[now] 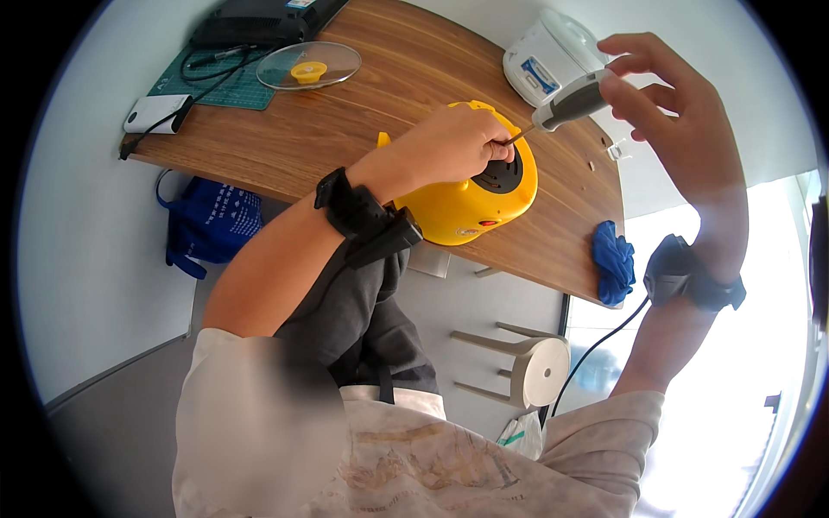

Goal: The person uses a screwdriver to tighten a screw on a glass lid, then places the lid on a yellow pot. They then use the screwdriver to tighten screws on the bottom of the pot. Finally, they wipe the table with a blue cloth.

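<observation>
A rounded yellow appliance (453, 211), resembling an electric pot, lies tipped on the wooden table with its dark slotted panel (499, 179) facing up and to the right. Over that panel, my left hand (466, 145) is closed, its fingers pinched at the tip end of a screwdriver (574, 102). Those fingers hide the tip and any screw beneath it. The shaft slants up to a grey and white handle. At the handle's far end is my right hand (682, 116), thumb and forefinger on it, the other fingers curled loosely away.
On the table (389, 52) lie a glass lid (341, 62) with a yellow knob, a green cutting mat (250, 91), a white power bank (158, 114) with a cable, and a blue cloth (613, 263). A white rice cooker (553, 56) stands behind. Below are a stool (540, 371) and a blue bag (211, 220).
</observation>
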A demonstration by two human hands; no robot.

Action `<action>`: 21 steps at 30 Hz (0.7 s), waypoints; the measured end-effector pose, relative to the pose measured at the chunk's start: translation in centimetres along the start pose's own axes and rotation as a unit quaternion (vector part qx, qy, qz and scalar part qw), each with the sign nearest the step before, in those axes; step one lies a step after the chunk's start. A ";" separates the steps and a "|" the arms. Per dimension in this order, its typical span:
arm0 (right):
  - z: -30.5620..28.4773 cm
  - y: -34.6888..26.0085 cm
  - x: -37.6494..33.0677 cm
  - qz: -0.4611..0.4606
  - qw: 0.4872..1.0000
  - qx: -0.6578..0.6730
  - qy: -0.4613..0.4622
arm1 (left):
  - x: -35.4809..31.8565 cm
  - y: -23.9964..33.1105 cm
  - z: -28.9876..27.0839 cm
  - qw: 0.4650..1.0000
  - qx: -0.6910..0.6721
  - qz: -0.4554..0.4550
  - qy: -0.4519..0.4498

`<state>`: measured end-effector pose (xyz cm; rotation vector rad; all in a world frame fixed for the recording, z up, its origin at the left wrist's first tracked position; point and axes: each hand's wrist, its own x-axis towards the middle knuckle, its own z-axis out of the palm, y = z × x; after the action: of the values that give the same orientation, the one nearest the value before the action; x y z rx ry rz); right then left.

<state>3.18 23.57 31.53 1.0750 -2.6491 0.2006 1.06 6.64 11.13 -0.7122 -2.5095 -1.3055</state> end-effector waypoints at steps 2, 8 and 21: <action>-0.4 1.2 -0.1 -0.035 0.999 0.021 -0.030 | -0.1 0.0 -0.3 1.000 -0.001 -0.006 -0.004; 0.6 3.8 1.6 -0.009 1.000 0.010 -0.023 | 0.1 0.0 -0.5 0.999 0.025 -0.016 -0.021; 2.6 2.5 3.4 0.084 0.984 -0.148 0.043 | 0.2 1.0 -4.3 0.988 -0.131 -0.026 -0.083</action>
<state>-1.42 22.46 30.04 0.7332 -2.5854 -0.1098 1.26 3.64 14.44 -0.8467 -2.5227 -1.6824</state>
